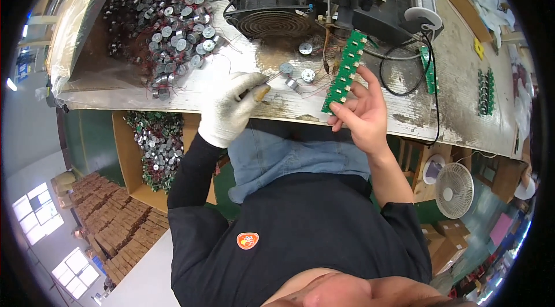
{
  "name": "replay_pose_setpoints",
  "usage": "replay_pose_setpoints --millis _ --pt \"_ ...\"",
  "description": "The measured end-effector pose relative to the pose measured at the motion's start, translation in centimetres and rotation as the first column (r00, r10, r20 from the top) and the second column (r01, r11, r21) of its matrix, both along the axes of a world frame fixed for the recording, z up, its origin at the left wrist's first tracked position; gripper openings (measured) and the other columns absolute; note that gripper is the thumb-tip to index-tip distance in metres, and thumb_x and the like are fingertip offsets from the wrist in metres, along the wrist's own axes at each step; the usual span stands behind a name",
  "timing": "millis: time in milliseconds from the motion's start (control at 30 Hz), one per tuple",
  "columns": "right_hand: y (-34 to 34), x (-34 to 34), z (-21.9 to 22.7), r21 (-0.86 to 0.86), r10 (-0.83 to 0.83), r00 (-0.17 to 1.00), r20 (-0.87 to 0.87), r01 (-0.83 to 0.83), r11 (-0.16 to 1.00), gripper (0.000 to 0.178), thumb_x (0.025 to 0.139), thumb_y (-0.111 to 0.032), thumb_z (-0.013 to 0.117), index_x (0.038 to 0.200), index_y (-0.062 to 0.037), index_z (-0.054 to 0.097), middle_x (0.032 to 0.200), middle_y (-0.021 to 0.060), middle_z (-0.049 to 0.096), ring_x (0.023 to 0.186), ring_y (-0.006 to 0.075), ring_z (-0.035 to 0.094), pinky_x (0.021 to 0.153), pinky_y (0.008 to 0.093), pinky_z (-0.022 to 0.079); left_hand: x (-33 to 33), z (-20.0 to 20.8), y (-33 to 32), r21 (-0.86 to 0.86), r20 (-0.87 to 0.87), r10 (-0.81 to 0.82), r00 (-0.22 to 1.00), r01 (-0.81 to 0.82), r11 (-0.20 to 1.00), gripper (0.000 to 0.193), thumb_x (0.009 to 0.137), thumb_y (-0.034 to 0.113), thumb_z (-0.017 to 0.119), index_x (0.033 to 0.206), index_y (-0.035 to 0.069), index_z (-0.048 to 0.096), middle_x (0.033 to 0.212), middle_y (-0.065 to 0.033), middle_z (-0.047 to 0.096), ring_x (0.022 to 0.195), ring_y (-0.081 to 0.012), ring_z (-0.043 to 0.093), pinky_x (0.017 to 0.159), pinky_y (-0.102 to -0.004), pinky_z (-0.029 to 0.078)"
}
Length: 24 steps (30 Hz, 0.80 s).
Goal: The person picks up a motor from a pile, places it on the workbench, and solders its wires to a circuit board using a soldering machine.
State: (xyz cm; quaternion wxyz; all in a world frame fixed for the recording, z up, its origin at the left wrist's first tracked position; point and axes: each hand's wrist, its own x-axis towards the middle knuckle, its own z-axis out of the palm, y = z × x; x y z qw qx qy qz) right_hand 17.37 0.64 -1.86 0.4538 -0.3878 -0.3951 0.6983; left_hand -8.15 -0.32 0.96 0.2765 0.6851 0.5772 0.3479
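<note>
Head view: the gloved left hand [228, 104] is closed in a pinch, apparently on the thin leads [276, 75] of a small round motor [286, 68], while the green circuit-board strip [347, 70] is gripped, tilted, between thumb and fingers of the bare right hand [365, 116], over the bench [462, 128] and before the black machine [376, 21]. Lead-to-board joining is judged to be in hand; next, lead ends would need to be aligned with the strip's pads.
</note>
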Motion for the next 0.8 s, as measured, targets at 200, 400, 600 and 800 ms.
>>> replay_pose_setpoints --millis 200,400,600,800 --pt "0.3 -0.1 0.3 -0.025 -0.004 1.000 0.009 0.004 1.000 0.078 0.080 0.011 0.062 0.144 -0.0030 0.020 0.110 0.0186 0.051 0.070 0.0187 0.065 0.052 0.0242 0.054 3.7 0.4 -1.4 -0.327 0.264 0.201 0.943 -0.108 0.939 0.017 0.086 0.011 0.066 0.097 -0.002 0.067 0.082 -0.0093 0.063 0.072 -0.0158 0.058 0.068 -0.0274 0.046" --pt "0.7 -0.5 0.2 0.002 0.013 1.000 -0.022 -0.013 1.000 0.079 0.081 0.011 0.062 0.145 -0.0036 0.019 0.114 0.0191 0.050 0.072 0.0184 0.065 0.054 0.0251 0.054 6.0 -0.8 -1.1 -0.265 0.290 0.157 0.944 -0.079 0.961 0.017 0.086 0.014 0.066 0.092 -0.001 0.067 0.080 -0.0083 0.061 0.071 -0.0145 0.056 0.066 -0.0273 0.044" --pt "0.8 -0.6 0.0 0.020 -0.004 0.999 -0.052 0.005 1.000 0.078 0.081 0.012 0.061 0.145 -0.0038 0.019 0.113 0.0184 0.052 0.072 0.0187 0.065 0.054 0.0249 0.055 7.2 -0.9 -0.2 -0.220 0.286 0.135 0.949 -0.072 0.973 0.017 0.086 0.013 0.065 0.091 -0.003 0.066 0.078 -0.0086 0.062 0.072 -0.0134 0.057 0.066 -0.0271 0.045" --pt "1.0 -0.4 0.3 0.030 -0.025 0.997 -0.071 0.027 0.999 0.079 0.081 0.013 0.060 0.145 -0.0044 0.018 0.113 0.0185 0.052 0.071 0.0188 0.066 0.054 0.0240 0.055 7.6 -1.1 0.3 -0.419 0.489 0.251 0.835 -0.027 0.907 0.017 0.088 0.012 0.063 0.090 -0.004 0.064 0.077 -0.0068 0.064 0.071 -0.0089 0.058 0.064 -0.0248 0.047"
